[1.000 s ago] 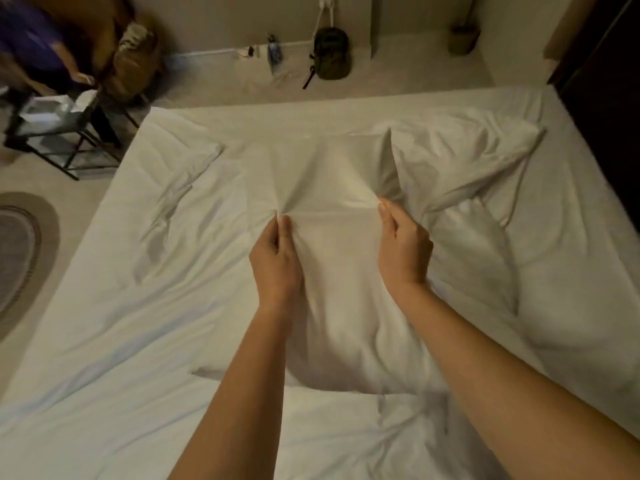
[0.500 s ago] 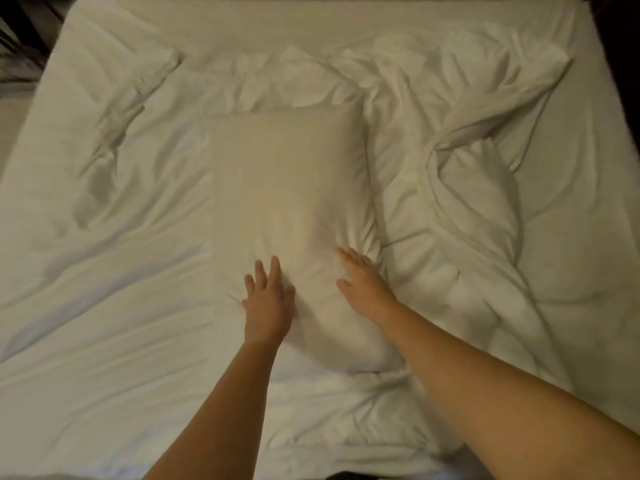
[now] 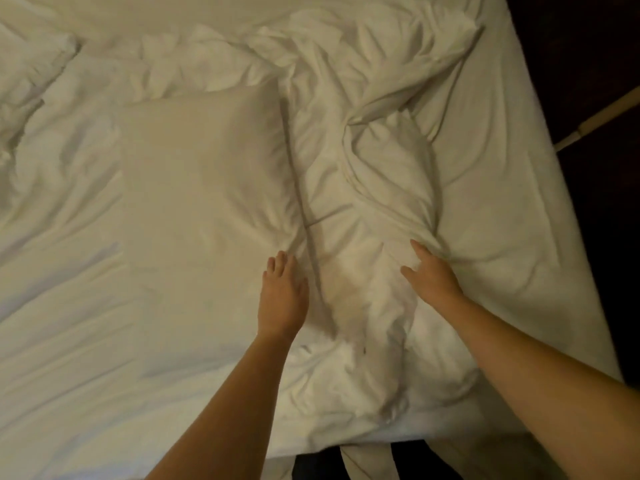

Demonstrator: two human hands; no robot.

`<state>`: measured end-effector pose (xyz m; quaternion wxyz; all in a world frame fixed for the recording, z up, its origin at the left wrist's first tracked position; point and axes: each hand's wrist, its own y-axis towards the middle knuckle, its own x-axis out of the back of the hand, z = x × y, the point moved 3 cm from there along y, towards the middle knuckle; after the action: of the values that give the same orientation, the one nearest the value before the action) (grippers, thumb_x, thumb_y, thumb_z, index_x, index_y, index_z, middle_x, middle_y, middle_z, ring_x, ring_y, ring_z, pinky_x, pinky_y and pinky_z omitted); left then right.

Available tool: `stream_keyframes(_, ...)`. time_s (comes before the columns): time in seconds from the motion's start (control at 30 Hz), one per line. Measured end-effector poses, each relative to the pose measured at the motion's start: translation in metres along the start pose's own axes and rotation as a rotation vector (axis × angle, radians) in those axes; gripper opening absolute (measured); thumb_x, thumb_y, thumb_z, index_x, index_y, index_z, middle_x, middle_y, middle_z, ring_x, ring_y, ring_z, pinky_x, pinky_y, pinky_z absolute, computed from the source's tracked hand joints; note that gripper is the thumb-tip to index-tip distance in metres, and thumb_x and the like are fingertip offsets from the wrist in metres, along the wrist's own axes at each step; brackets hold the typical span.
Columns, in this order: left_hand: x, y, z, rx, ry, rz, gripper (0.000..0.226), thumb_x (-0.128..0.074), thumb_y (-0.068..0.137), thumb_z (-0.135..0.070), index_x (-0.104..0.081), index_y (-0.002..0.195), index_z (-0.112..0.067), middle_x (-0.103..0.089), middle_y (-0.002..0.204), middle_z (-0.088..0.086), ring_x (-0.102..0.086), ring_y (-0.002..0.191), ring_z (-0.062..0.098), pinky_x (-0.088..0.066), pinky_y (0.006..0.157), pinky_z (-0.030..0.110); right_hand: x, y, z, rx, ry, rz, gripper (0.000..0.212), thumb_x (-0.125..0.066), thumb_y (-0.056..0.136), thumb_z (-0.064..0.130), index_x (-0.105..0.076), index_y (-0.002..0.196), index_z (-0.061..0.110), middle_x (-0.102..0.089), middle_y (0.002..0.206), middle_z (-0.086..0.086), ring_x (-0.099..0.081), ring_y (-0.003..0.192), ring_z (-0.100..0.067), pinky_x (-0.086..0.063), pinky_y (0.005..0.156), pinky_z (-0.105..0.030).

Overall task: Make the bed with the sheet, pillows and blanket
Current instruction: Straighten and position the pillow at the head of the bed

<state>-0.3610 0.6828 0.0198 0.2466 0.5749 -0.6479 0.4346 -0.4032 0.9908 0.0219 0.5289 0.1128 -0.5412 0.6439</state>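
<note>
The pillow (image 3: 204, 188) lies flat on the bed (image 3: 571, 271), left of centre, on the rumpled sheet (image 3: 502, 174). The left grip (image 3: 282, 296) rests on the pillow's near right corner, fingers straight and close together, pressing and holding nothing. The right grip (image 3: 429, 271) lies on the near part of a twisted white bundle (image 3: 384, 174) just beside the pillow. This is probably the blanket, though a second pillow could be inside it. The forefinger and thumb are spread and the other fingers are lost in a fold, so I cannot tell whether it pinches cloth. The step looks like settling this pillow and starting on the bundle. To do it well, press the pillow with a flat palm so it does not slide, and smooth from the middle out to the corners. Take the bundle by one edge or corner, not by a fistful of its middle. Lift it clear before spreading, or it may drag the pillow and crease the sheet beneath.
</note>
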Motion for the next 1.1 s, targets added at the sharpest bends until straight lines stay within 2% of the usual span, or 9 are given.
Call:
stream_keyframes(0.1,-0.041,-0.021,-0.034,0.037,-0.084,0.020,0.045,-0.056,0.104,-0.026,-0.056,0.147,-0.012,-0.053,0.153,0.010,-0.040,0.147,0.033,-0.034,0.120,0.043,0.017,0.013,-0.050,-0.047,0.012,-0.008,0.074,-0.066,0.095,0.035,-0.032,0.159,0.020,-0.045,0.156,-0.010,-0.047,0.139,-0.032,-0.040,0.112,-0.039)
stream_keyframes(0.23,-0.096,-0.057,-0.065,0.186,-0.247,0.085,0.033,-0.060,0.101,-0.043,-0.066,0.132,-0.033,-0.075,0.119,-0.007,-0.070,0.104,0.010,-0.051,0.088,0.024,0.023,0.036,-0.091,-0.052,0.097,0.015,0.075,-0.069,0.091,0.039,-0.038,0.155,0.016,-0.049,0.154,-0.009,-0.050,0.137,-0.029,-0.040,0.111,-0.037)
stream_keyframes(0.4,-0.167,-0.096,-0.080,0.257,-0.302,0.253,0.083,-0.070,0.080,-0.070,-0.047,0.150,-0.031,-0.056,0.141,-0.014,-0.054,0.128,0.011,-0.047,0.108,0.035,0.021,0.060,-0.111,-0.049,0.280,0.079,0.073,-0.071,0.091,0.042,-0.042,0.153,0.017,-0.051,0.150,-0.005,-0.052,0.134,-0.025,-0.040,0.108,-0.033)
stream_keyframes(0.57,-0.212,-0.111,-0.070,0.214,-0.157,0.156,0.069,-0.067,0.086,-0.053,-0.051,0.148,-0.027,-0.065,0.135,-0.004,-0.059,0.123,0.021,-0.047,0.106,0.039,0.026,0.067,-0.113,-0.004,0.368,0.128,0.028,-0.078,0.087,0.031,-0.066,0.107,0.016,-0.070,0.101,-0.005,-0.066,0.089,-0.023,-0.050,0.071,-0.027)
stream_keyframes(0.63,-0.218,-0.116,-0.067,0.229,-0.159,0.095,0.066,-0.068,0.091,-0.048,-0.052,0.149,-0.022,-0.063,0.139,0.000,-0.057,0.127,0.024,-0.045,0.109,0.042,0.031,0.065,-0.112,0.020,0.447,0.144,0.034,-0.081,0.085,0.027,-0.066,0.114,0.015,-0.071,0.105,-0.003,-0.067,0.092,-0.018,-0.054,0.078,-0.025)
stream_keyframes(0.73,-0.223,-0.124,-0.066,0.246,-0.124,0.081,0.063,-0.064,0.096,-0.044,-0.048,0.153,-0.022,-0.058,0.147,0.000,-0.051,0.136,0.025,-0.042,0.115,0.042,0.029,0.058,-0.113,-0.004,0.566,0.308,0.037,-0.077,0.088,0.025,-0.069,0.121,0.008,-0.073,0.117,-0.013,-0.070,0.109,-0.027,-0.053,0.099,-0.041)
stream_keyframes(0.93,-0.221,-0.132,-0.073,0.228,-0.074,0.089,0.058,-0.062,0.099,-0.033,-0.048,0.153,-0.018,-0.056,0.150,0.004,-0.048,0.139,0.030,-0.040,0.117,0.046,0.041,0.027,-0.115,0.061,0.473,0.365,0.025,-0.073,0.093,0.025,-0.072,0.108,0.005,-0.074,0.097,-0.011,-0.064,0.081,-0.015,-0.048,0.066,-0.022)
stream_keyframes(1.0,-0.219,-0.135,-0.078,0.230,-0.048,0.094,0.058,-0.061,0.099,-0.030,-0.047,0.154,-0.018,-0.054,0.153,0.003,-0.045,0.142,0.030,-0.038,0.120,0.045,0.045,0.019,-0.123,0.108,0.464,0.322,0.025,-0.073,0.093,0.017,-0.069,0.110,0.000,-0.073,0.096,-0.010,-0.063,0.078,-0.013,-0.049,0.063,-0.014)
stream_keyframes(1.1,-0.217,-0.143,-0.082,0.231,-0.028,0.115,0.058,-0.060,0.101,-0.030,-0.044,0.156,-0.020,-0.048,0.157,0.001,-0.038,0.148,0.027,-0.035,0.122,0.044,0.054,0.003,-0.140,0.098,0.429,0.270,0.023,-0.077,0.090,0.021,-0.066,0.105,0.008,-0.073,0.096,-0.003,-0.066,0.081,-0.014,-0.051,0.068,-0.020)
